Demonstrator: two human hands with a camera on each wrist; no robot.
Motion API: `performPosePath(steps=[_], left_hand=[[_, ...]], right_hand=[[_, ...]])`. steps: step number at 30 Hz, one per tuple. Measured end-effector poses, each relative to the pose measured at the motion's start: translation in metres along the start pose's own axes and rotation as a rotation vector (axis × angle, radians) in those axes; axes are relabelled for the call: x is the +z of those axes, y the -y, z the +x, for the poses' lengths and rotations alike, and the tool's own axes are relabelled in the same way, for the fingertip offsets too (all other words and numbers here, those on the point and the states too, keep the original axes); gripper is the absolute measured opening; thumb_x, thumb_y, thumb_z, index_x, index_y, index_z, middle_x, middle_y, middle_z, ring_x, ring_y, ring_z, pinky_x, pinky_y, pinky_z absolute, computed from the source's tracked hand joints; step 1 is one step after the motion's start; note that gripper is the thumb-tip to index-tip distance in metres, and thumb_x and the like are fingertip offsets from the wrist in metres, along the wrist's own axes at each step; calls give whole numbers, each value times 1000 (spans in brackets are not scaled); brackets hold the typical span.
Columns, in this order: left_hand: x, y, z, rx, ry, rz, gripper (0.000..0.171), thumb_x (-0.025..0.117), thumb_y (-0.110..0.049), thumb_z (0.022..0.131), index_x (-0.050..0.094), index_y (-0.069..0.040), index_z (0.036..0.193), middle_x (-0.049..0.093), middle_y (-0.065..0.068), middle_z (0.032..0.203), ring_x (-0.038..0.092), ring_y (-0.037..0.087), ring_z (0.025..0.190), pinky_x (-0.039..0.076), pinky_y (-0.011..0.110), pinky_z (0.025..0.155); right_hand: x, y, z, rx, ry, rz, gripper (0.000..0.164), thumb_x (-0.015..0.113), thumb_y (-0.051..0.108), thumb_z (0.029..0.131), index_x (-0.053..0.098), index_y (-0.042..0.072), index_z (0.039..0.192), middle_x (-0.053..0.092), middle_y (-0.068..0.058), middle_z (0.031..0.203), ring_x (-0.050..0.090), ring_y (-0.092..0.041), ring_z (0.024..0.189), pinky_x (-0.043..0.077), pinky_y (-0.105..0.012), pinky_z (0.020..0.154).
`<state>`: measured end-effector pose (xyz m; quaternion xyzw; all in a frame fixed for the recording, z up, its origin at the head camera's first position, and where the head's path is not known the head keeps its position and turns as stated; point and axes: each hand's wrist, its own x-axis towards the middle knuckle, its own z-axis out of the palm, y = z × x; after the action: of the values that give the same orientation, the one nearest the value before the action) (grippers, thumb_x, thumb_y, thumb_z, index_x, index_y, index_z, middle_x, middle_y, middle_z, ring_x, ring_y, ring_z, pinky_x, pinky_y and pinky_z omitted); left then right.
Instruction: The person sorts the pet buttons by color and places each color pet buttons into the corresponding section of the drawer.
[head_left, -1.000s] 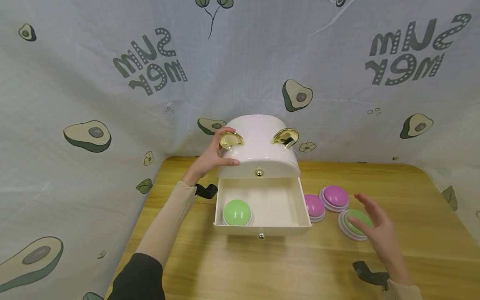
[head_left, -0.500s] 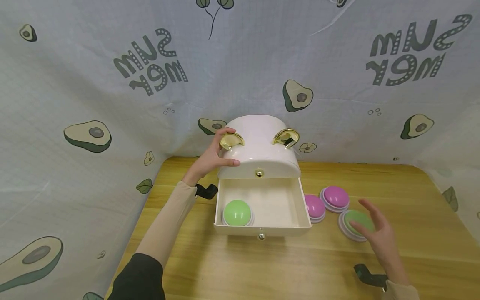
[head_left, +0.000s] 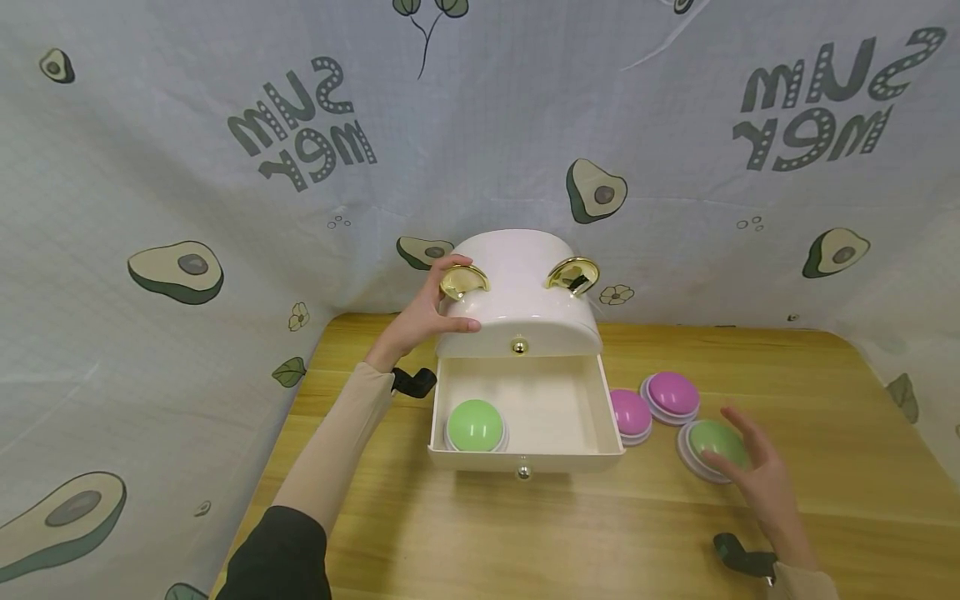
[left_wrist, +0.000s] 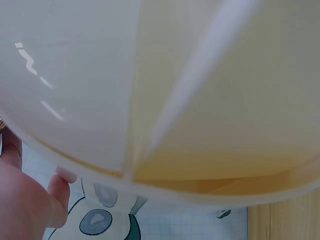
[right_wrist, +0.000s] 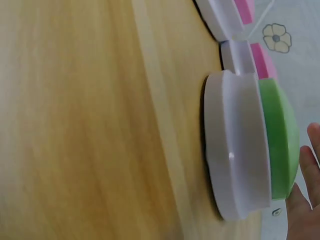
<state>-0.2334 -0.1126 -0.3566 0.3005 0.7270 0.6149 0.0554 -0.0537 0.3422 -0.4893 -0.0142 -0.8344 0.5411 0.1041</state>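
My left hand (head_left: 420, 321) grips the upper left corner of a white drawer box (head_left: 517, 300), thumb on its front and fingers behind one gold ear (head_left: 462, 282). The box's lower drawer (head_left: 558, 400) is pulled out and holds a green domed push button (head_left: 475, 425) on a white base, at its front left. My right hand (head_left: 765, 479) hovers beside a second green push button (head_left: 718, 444) on the table, thumb and fingers spread about its dome. In the right wrist view this button's white base (right_wrist: 232, 145) sits flat on the wood, fingertips close to the dome.
Two magenta push buttons stand between the drawer and the second green one: one (head_left: 630, 412) close by the drawer's right wall, the other (head_left: 672, 393) farther back. Behind the wooden table (head_left: 585, 533) hangs a pale cloth (head_left: 480, 125) printed with avocados.
My right hand has shifted slightly down and right, its fingers lower around the green button on the table. The left hand and the drawer box have stayed still.
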Motion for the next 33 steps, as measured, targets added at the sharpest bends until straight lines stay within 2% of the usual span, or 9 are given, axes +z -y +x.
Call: performPosePath(steps=[9,14,17,21,24,30,33], left_hand=[[1,-6,-1,-17,1,-11,86,75,10,75,25,-12,141,25,8,144,28,22,132,14,46,111],[3,-20,-4,-18,10,-6,82,72,13,75,25,-6,139,23,12,145,26,25,132,14,47,111],[3,-16,-3,-18,10,-9,83,72,13,74,25,-7,140,24,11,144,27,24,132,14,46,111],[1,-4,0,-8,6,-9,85,74,11,74,26,-12,141,29,8,140,30,21,130,14,45,110],[0,-1,0,8,6,-6,85,75,10,75,26,-14,140,31,6,139,31,20,128,15,45,110],[0,0,-1,25,10,1,84,76,8,75,27,-15,140,30,6,139,31,20,129,15,47,110],[0,0,0,20,8,2,84,76,7,75,27,-15,140,29,5,140,30,20,129,15,47,110]], right_hand=[[-2,-10,-1,-22,7,-76,75,67,0,86,30,13,150,33,15,148,24,9,125,15,-4,96],[-4,-16,-4,27,33,-90,75,66,5,89,27,15,151,26,14,152,23,11,122,11,-12,103],[-4,-18,-5,36,37,-98,76,67,6,88,26,16,152,25,12,153,23,11,121,10,-15,105],[-4,-21,-5,38,35,-117,77,68,7,87,26,12,151,25,17,150,22,12,121,10,-16,105],[-3,-23,-6,54,44,-112,78,68,8,88,24,12,152,24,16,151,22,11,121,9,-21,107],[-3,-24,-4,86,67,-119,81,68,10,88,20,16,153,22,4,154,25,7,119,14,-20,103],[-4,-23,-4,98,79,-133,83,68,12,88,18,14,153,19,-9,156,25,6,118,15,-29,107]])
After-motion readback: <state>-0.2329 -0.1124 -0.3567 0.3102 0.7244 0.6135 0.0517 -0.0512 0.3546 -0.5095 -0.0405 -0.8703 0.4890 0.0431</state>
